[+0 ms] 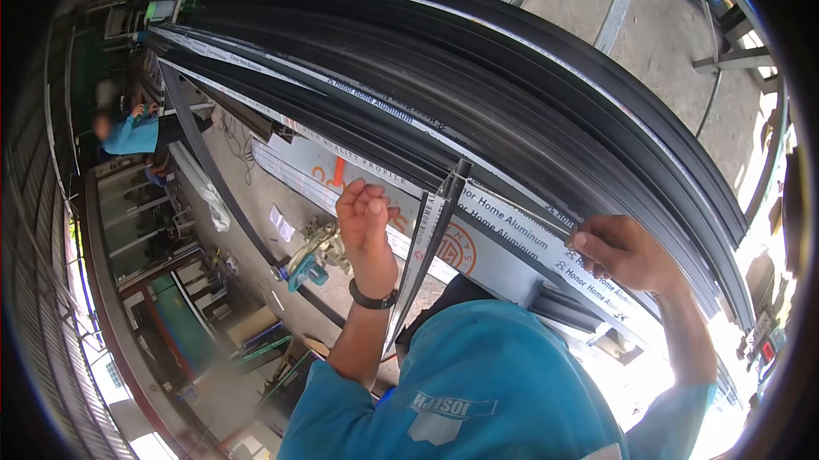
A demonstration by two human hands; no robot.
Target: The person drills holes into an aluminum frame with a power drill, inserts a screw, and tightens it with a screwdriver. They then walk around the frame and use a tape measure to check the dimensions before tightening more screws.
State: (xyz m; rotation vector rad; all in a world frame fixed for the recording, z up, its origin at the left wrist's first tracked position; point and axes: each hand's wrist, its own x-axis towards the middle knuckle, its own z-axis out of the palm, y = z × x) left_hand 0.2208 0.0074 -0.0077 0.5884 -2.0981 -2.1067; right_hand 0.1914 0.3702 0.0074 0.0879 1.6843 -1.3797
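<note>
My left hand [367, 214] is raised with its palm towards me, fingers loosely curled and apart, nothing visible in them. Just beyond its fingertips shows an orange strip [339, 172]. My right hand [627, 248] is closed, thumb against the fingers, at the end of a thin wire-like strand [520, 211]. That strand runs left to the top of a dark metal profile [452, 196], which stands up across the stack and has a light tie round it. Under my right hand lie profiles with printed "Honor Home Aluminum" film [503, 219].
Long black profiles [512, 93] stretch across the view in a stack. A teal and metal power tool [311, 268] sits to the left, near a dark diagonal bar [209, 162]. Farther left is a person in a blue shirt [128, 136]. Metal bars [618, 4] lie on the floor beyond.
</note>
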